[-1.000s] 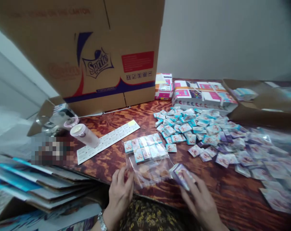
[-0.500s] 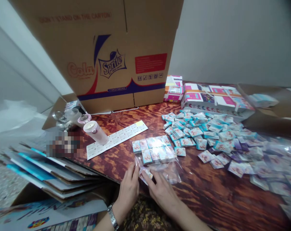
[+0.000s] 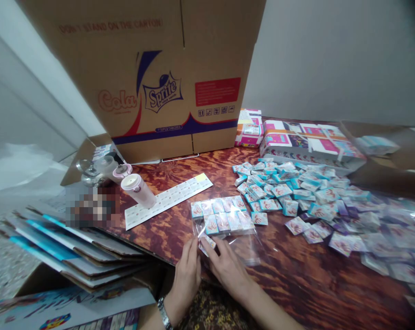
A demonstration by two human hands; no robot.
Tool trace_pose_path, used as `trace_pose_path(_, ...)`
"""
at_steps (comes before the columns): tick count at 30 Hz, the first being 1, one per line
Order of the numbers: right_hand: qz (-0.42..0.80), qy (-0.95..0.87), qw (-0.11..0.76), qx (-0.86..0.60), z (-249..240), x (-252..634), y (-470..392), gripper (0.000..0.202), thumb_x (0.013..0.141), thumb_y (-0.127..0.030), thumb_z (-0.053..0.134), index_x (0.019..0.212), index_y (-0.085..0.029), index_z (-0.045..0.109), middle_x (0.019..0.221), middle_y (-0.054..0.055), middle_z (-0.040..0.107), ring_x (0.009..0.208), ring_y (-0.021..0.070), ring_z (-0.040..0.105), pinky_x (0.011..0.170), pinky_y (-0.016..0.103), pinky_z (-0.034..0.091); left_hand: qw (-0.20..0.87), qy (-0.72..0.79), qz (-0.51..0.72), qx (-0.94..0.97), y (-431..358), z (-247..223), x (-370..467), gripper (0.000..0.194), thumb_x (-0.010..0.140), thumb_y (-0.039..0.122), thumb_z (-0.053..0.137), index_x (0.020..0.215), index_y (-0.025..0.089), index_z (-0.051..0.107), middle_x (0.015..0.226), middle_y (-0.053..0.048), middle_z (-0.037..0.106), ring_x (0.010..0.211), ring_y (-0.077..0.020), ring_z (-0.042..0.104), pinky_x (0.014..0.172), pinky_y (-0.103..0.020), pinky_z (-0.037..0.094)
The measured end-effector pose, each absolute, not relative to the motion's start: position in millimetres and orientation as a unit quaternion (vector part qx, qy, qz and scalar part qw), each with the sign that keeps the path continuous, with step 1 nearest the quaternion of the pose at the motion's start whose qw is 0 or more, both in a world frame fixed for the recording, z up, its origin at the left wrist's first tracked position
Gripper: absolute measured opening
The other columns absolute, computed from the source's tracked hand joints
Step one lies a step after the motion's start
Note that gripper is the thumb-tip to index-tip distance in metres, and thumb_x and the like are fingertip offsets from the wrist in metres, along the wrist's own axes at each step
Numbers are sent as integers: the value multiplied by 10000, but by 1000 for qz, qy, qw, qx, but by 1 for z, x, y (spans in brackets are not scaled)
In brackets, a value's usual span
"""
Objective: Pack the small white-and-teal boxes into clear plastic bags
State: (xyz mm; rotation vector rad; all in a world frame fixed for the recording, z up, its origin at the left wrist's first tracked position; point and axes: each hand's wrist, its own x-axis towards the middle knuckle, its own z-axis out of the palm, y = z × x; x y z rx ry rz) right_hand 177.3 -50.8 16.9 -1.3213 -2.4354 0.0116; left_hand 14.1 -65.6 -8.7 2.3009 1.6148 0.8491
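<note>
A clear plastic bag (image 3: 252, 250) lies flat near the table's front edge. Two rows of small white-and-blue boxes with a hand print (image 3: 223, 222) rest inside it. At the bag's near left part, one more small box (image 3: 206, 244) sits between my hands. My right hand (image 3: 230, 268) is closed, thumb and fingers on this box. My left hand (image 3: 187, 270), with a metal watch band on its wrist, presses closed fingers against the box's left side and the bag edge. Whether the box is under the plastic or over it, I cannot tell.
A heap of similar small boxes (image 3: 290, 188) spreads to the right. A printed sticker sheet (image 3: 169, 199) and a pink-lidded bottle (image 3: 138, 190) stand left. Behind rises a large carton (image 3: 210, 59); wrapped packs (image 3: 310, 142) sit beside it. Cardboard flaps (image 3: 80, 247) jut at left.
The whole view has shifted slightly. Both hands stay at the small box by the bag, with hardly any movement.
</note>
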Motion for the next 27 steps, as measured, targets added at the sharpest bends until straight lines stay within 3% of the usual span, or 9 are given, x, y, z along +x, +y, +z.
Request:
trace_pose_path(10,-45,-841,183,-508,0,172,-61,519,855,-137,436,1367,-167,355,1103,167,531,935,242,556,760,370,527,111,566,270,771,-75,-5,21,529,873,81,340,1388,144,232,1345,-162,383,1224,-203,435,941,-317,461)
trace_pose_path(23,-63,-831,185,-521,-6,169,-67,461,885,-125,390,1345,-156,392,1024,156,555,907,239,576,741,358,536,18,517,224,826,-84,-10,20,672,785,-42,275,1423,115,131,1377,-162,372,1291,-211,346,991,-315,411)
trace_pose_path(27,-51,-830,205,-517,-8,165,-59,447,899,-200,434,1343,-161,397,1002,150,559,911,239,577,734,346,539,48,523,233,818,-85,-12,19,644,788,-30,285,1407,120,188,1346,-167,397,1261,-213,389,970,-311,434)
